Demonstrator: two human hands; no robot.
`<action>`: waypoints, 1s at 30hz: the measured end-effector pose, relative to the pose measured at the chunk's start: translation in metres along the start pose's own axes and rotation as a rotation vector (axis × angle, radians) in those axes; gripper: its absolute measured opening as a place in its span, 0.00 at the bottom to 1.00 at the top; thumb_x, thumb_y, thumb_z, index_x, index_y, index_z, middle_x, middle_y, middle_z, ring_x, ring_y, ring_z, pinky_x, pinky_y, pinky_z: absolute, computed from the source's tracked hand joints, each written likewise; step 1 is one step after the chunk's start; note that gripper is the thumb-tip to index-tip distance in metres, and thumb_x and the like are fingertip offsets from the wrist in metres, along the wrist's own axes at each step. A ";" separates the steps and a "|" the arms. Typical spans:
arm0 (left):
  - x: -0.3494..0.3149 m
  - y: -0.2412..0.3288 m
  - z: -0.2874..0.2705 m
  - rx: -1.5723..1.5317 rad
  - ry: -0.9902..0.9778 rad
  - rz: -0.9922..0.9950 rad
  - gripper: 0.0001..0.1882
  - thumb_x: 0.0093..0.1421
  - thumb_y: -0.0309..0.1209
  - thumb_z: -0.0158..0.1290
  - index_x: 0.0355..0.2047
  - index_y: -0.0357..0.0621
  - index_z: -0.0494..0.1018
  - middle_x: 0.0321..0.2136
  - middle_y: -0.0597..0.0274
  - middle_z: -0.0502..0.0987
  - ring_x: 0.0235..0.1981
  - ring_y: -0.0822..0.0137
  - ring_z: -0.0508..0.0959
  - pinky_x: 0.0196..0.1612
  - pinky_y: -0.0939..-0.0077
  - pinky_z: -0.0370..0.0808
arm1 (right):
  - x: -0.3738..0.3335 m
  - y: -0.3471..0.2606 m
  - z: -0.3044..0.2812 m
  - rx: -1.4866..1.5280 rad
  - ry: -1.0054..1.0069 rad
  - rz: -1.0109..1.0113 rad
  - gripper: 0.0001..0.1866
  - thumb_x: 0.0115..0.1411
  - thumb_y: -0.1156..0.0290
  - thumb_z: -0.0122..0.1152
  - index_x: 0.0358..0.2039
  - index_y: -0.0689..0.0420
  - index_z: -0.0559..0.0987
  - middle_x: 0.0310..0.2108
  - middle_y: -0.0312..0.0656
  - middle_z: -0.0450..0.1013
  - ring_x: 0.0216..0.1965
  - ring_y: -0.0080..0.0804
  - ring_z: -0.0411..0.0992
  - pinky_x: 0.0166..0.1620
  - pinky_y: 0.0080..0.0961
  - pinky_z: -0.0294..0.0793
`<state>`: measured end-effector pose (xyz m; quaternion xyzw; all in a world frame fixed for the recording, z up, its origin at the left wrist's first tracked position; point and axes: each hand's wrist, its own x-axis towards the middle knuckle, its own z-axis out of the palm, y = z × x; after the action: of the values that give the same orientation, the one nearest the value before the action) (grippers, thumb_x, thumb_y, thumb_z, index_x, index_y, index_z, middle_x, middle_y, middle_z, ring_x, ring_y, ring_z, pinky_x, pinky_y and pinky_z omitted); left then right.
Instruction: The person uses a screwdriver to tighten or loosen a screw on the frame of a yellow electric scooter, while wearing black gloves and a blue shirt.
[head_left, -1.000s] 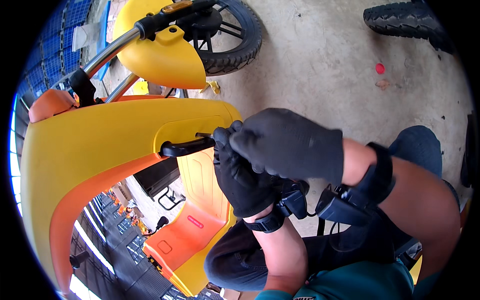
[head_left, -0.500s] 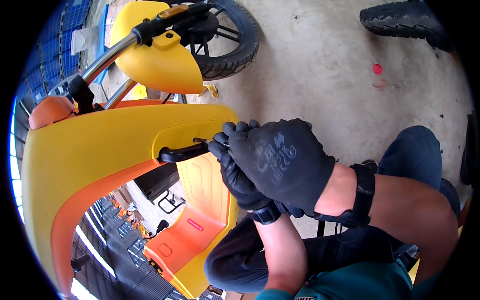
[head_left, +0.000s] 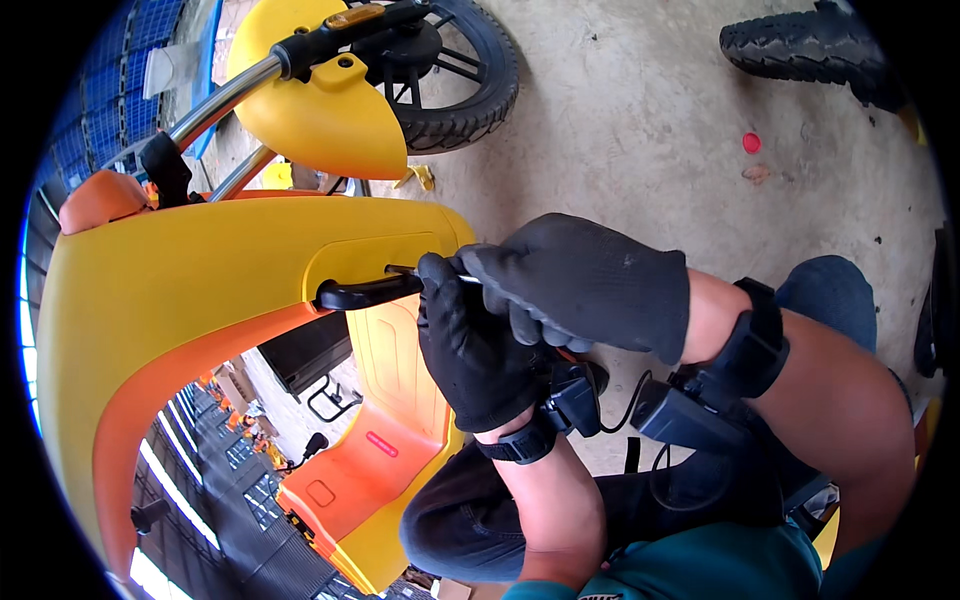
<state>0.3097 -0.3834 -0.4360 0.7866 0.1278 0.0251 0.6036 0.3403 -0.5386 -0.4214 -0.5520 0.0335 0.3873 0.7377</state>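
Both my hands wear black work gloves and meet beside the yellow-and-orange body of a scooter (head_left: 210, 260). A black curved handle-like bar (head_left: 365, 294) stands out from its yellow panel. Just above that bar, a thin dark metal rod (head_left: 399, 269) runs from the panel toward my fingers. My left hand (head_left: 472, 345) is closed with its fingertips pinching around the rod, near the bar's end. My right hand (head_left: 590, 285) is closed on the rod's shiny outer part. The rod's kind is hidden by the gloves.
The scooter's front wheel (head_left: 500, 90) and yellow fender (head_left: 330, 125) are at the upper left. Another black tyre (head_left: 800, 45) lies at the upper right. A red cap-like disc (head_left: 751, 143) is on the concrete floor (head_left: 620, 150). Below is the orange footboard (head_left: 370, 460).
My right hand has turned over and drawn slightly up and right, uncovering the left hand. The left hand's fingers now show around the rod.
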 end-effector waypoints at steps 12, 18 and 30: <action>0.006 -0.028 0.023 -1.007 -0.253 0.009 0.07 0.67 0.32 0.44 0.43 0.45 0.65 0.41 0.61 0.71 0.44 0.63 0.72 0.56 0.62 0.65 | -0.019 0.012 0.035 -1.070 0.613 -0.472 0.11 0.59 0.64 0.49 0.37 0.56 0.75 0.25 0.40 0.74 0.25 0.34 0.76 0.27 0.32 0.74; 0.013 -0.042 -0.006 -0.956 -0.262 -0.076 0.11 0.66 0.33 0.47 0.47 0.44 0.68 0.44 0.60 0.73 0.47 0.61 0.72 0.61 0.59 0.62 | -0.006 0.032 0.012 -0.945 0.517 -0.816 0.12 0.59 0.68 0.51 0.38 0.63 0.73 0.23 0.47 0.74 0.23 0.39 0.75 0.23 0.35 0.73; 0.014 -0.038 0.003 -1.186 -0.331 -0.138 0.14 0.68 0.41 0.43 0.44 0.46 0.70 0.46 0.61 0.73 0.49 0.63 0.71 0.63 0.59 0.61 | -0.018 0.000 0.001 0.186 -0.038 -0.034 0.26 0.67 0.52 0.44 0.28 0.64 0.76 0.14 0.37 0.66 0.16 0.26 0.66 0.24 0.26 0.67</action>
<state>0.3174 -0.3743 -0.4750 0.3004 0.0472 -0.0697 0.9501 0.3272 -0.5480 -0.4124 -0.4741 0.0462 0.3803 0.7928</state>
